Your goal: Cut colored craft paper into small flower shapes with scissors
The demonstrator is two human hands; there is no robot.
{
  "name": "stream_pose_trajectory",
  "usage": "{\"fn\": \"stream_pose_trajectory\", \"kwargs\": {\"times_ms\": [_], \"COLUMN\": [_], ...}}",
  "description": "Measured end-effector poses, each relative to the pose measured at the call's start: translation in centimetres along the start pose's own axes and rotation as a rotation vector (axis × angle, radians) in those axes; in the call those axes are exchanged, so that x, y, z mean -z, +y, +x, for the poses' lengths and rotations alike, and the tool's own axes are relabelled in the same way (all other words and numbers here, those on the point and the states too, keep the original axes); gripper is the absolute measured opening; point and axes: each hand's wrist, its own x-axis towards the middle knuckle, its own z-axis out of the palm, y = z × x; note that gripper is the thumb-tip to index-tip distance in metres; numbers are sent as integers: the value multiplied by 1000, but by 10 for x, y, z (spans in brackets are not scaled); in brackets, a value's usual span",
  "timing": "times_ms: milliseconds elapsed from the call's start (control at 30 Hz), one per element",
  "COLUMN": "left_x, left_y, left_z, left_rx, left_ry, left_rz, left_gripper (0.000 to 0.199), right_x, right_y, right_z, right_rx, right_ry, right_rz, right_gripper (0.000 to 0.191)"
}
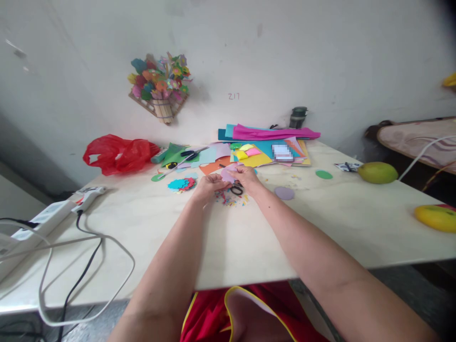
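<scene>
Between my two hands is a light purple paper disc [229,174]. My left hand [211,185] pinches its left edge, and my right hand [248,177] grips it from the upper right. Just below the disc, the black handles of a pair of scissors [236,190] show; their blades are hidden. Small coloured paper scraps [231,199] lie scattered around them. Left of my hands rest blue and red scalloped paper shapes [181,184]. A greyish purple paper disc [284,193] lies to the right, with a green paper oval [324,174] farther off.
Coloured paper sheets [263,156], a second pair of scissors [192,154] and a red plastic bag [119,154] line the back. A power strip [46,216] with loose cables is at left. A green mango [377,172] and a yellow mango [436,218] sit at right.
</scene>
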Motion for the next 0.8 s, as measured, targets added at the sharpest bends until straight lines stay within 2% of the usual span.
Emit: {"fn": "stream_pose_trajectory", "kwargs": {"times_ms": [200, 433, 533, 633, 800], "left_x": [-1, -3, -3, -3, -3], "left_y": [0, -3, -1, 2, 4], "left_z": [0, 3, 2, 1, 0], "left_rx": [-10, -52, -43, -27, -23], "left_ry": [3, 19, 19, 16, 20], "left_rz": [23, 21, 17, 14, 21], "left_gripper": [39, 42, 41, 40, 39], "right_x": [-2, -3, 0, 6, 13], "right_y": [2, 2, -5, -10, -10], "right_z": [-1, -2, -3, -3, -2], "right_rx": [72, -48, -105, -124, -95], "right_ry": [-5, -37, 11, 16, -77], "right_rz": [9, 47, 87, 96, -16], "right_gripper": [50, 40, 46, 49, 37]}}
